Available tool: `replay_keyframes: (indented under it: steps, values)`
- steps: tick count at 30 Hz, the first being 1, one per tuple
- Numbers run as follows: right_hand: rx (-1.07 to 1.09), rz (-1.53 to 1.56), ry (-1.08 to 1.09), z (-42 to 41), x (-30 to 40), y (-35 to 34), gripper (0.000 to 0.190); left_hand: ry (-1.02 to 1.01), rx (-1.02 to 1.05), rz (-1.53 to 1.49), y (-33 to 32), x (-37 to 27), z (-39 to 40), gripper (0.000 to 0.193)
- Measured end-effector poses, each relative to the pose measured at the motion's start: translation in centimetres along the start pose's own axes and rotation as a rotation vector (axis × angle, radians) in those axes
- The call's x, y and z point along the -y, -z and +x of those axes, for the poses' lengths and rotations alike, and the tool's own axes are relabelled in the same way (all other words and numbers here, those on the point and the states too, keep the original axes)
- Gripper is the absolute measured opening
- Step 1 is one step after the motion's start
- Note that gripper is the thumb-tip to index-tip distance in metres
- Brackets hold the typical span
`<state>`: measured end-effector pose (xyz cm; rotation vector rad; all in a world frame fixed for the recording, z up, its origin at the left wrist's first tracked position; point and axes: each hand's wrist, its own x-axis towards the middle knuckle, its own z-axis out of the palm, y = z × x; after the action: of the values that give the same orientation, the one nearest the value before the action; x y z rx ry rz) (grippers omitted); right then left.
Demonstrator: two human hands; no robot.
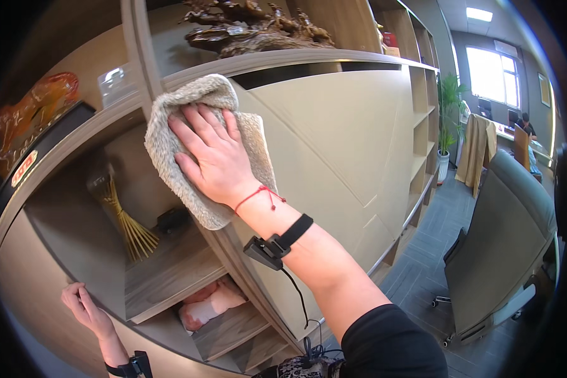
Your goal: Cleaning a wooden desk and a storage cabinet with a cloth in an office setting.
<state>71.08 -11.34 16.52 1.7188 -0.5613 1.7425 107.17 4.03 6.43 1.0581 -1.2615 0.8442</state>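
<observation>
My right hand (215, 153) lies flat on a fluffy grey-beige cloth (163, 141), fingers spread. It presses the cloth against a wooden cabinet upright and the left edge of a cream panel (335, 137). One corner of the cloth is folded up above the fingertips. At the lower left, my left hand (85, 309) is beside the edge of a beige cabinet panel (33, 274), its fingers bent. Whether they grip that edge is not clear. Between the hands is a compartment with a bundle of yellow sticks (127, 227) and a dark object (172, 219).
Above stand a root carving (260, 33) and an amber-coloured figure (38, 108) on a black base. A pinkish package (212, 302) lies on a lower shelf. At right are an office chair (505, 241), a potted plant (444, 123) and a seated person (527, 126). A cable (297, 288) hangs from my right wrist device.
</observation>
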Motion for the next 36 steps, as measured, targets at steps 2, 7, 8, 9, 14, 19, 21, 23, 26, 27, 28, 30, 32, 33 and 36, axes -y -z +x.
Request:
replay_keyframes:
  steps: [2, 7, 8, 9, 14, 19, 21, 23, 26, 27, 28, 30, 32, 33, 36]
  values:
    - [-0.003, -0.026, -0.009, -0.1, -2.5, 0.4, 0.05, 0.016, 0.042, -0.135, -3.4, -4.5, -0.3, 0.01]
    - [0.004, -0.087, 0.023, -1.8, -8.1, 2.7, 0.05, 0.12, 0.239, -0.564, -12.3, -14.2, -1.8, 0.019]
    - [0.003, -0.092, 0.019, -2.3, -9.2, 3.3, 0.05, 0.08, 0.245, -0.549, -13.8, -15.4, -2.0, 0.025]
    - [0.006, -0.147, -0.008, -3.1, -10.9, 4.3, 0.05, 0.038, 0.255, -0.546, -15.4, -16.9, -2.1, 0.032]
    - [0.064, -0.311, -0.162, -8.0, -19.4, 8.0, 0.059, -0.02, 0.196, -0.47, -19.5, -21.5, -2.0, 0.047]
    - [-0.004, -0.352, -0.348, -14.3, -28.8, 10.6, 0.061, -0.009, 0.024, -0.353, -20.8, -21.9, -2.1, 0.052]
    - [-0.179, -0.011, -0.611, -16.3, -31.8, 10.9, 0.055, -0.009, 0.004, -0.357, -20.5, -21.4, -2.0, 0.053]
    - [-0.314, 0.318, -0.818, -20.0, -36.7, 12.0, 0.052, 0.045, -0.009, -0.425, -20.5, -22.2, -2.2, 0.053]
    - [-0.321, -0.193, -0.996, -24.5, -41.1, 10.2, 0.049, 0.001, 0.005, -0.42, -21.3, -22.7, -2.3, 0.052]
    - [-0.289, -0.123, -0.997, -21.0, -35.9, 8.7, 0.05, -0.032, 0.006, -0.367, -20.4, -21.7, -2.3, 0.051]
    - [-0.272, -0.104, -0.986, -18.7, -32.7, 9.0, 0.051, -0.032, 0.003, -0.352, -20.3, -21.8, -2.4, 0.051]
    - [-0.131, -0.412, -0.561, -17.4, -31.7, 7.9, 0.057, -0.019, 0.005, -0.379, -21.2, -23.0, -2.5, 0.052]
    - [0.004, -0.193, -0.46, -11.6, -22.2, 7.2, 0.065, -0.011, -0.004, -0.334, -20.7, -22.3, -2.5, 0.054]
    - [0.083, -0.272, -0.321, -10.1, -19.2, 7.0, 0.072, -0.007, -0.004, -0.333, -20.8, -22.4, -2.4, 0.054]
    - [0.116, -0.076, -0.226, -6.4, -14.0, 6.8, 0.074, -0.004, -0.014, -0.316, -21.3, -22.7, -2.6, 0.053]
